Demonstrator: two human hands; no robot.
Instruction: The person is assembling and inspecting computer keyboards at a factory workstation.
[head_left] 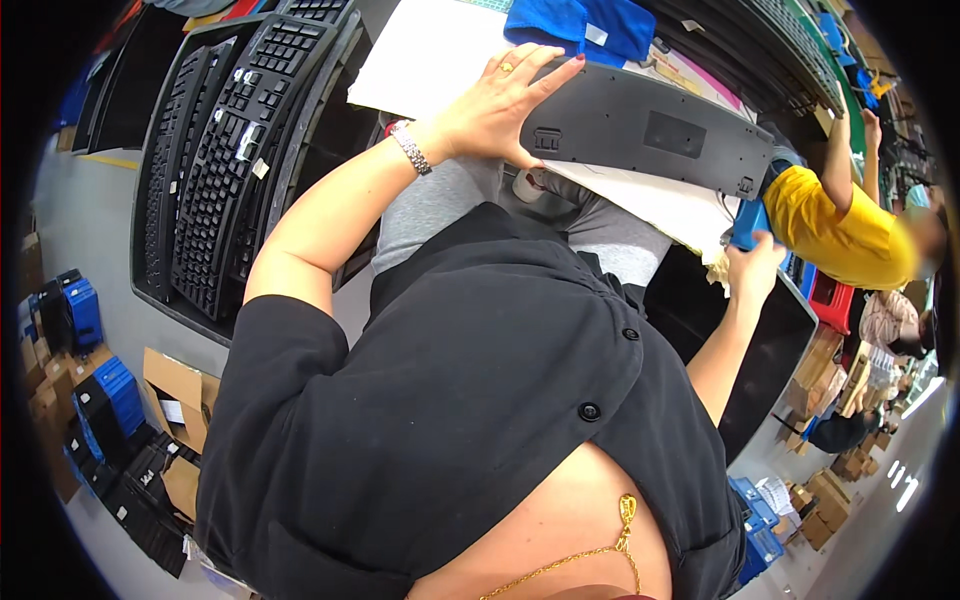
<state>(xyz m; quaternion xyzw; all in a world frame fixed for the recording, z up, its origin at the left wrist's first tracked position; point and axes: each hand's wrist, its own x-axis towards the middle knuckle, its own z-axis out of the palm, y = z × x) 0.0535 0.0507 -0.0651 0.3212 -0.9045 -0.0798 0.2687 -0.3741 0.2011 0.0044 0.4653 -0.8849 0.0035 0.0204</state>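
Note:
A black keyboard (615, 117) lies with its underside up across the white-topped work surface in front of me. My left hand (497, 105) spans its left end, thumb at the near edge and fingers spread toward the far edge, holding it. Beyond the keyboard's right end, my right hand (756, 265) is closed; what its fingers hold is hidden. A blue object (748, 222) shows just above that hand, and a crumpled pale yellow cloth-like piece (718, 268) is beside it. I cannot tell whether either is gripped.
At my left stands a black bin (150, 285) with several keyboards (225, 170) on edge. A blue cloth (600, 25) lies behind the held keyboard. More keyboards (765, 40) are stacked at the far right. Another black bin (795, 320) stands near my right arm. A person in yellow (835, 230) works beyond it.

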